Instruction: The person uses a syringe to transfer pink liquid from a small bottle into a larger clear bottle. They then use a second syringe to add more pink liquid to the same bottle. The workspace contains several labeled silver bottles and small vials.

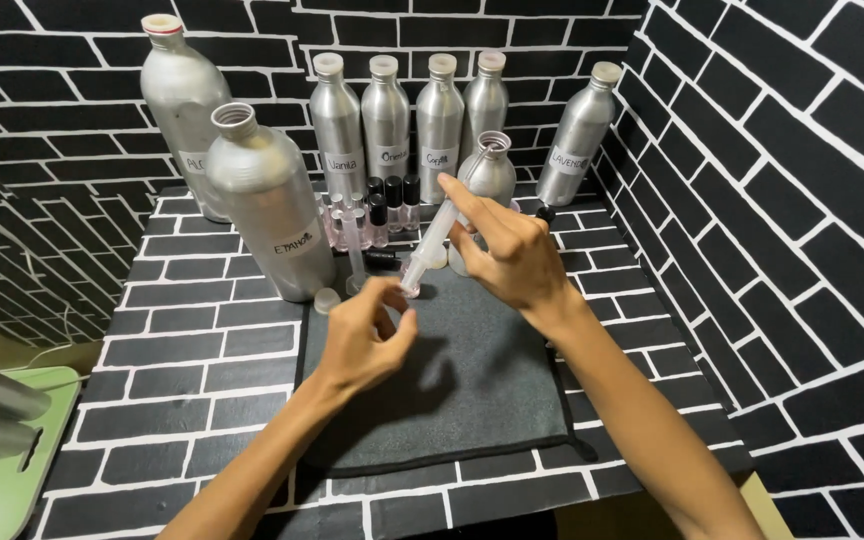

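**Syringe Held Over a Small Vial Above the Dark Mat**

The right hand (512, 250) held a clear plastic syringe (430, 245) at a slant, its fingers closed around the barrel and the plunger end, and the tip pointed down toward the left hand (367, 335). The left hand's fingers were pinched together on a small clear vial (404, 322), which is mostly hidden, so I cannot tell how full it was. Both hands were above the far edge of the dark mat (462, 400), which lay on the brick-patterned bench (202, 370).

Just behind the mat stood a large open aluminium bottle (272, 205), and near its foot a small pale cap (326, 299) lay on the bench. Further behind the mat was a cluster of small glass vials with black caps (377, 215), then a row of capped aluminium bottles (412, 125).

To do this step well, I judge that the tip should sit straight over the vial's mouth, the vial should stay upright and steady, and the plunger should be pressed slowly, so that nothing spilled onto the mat.
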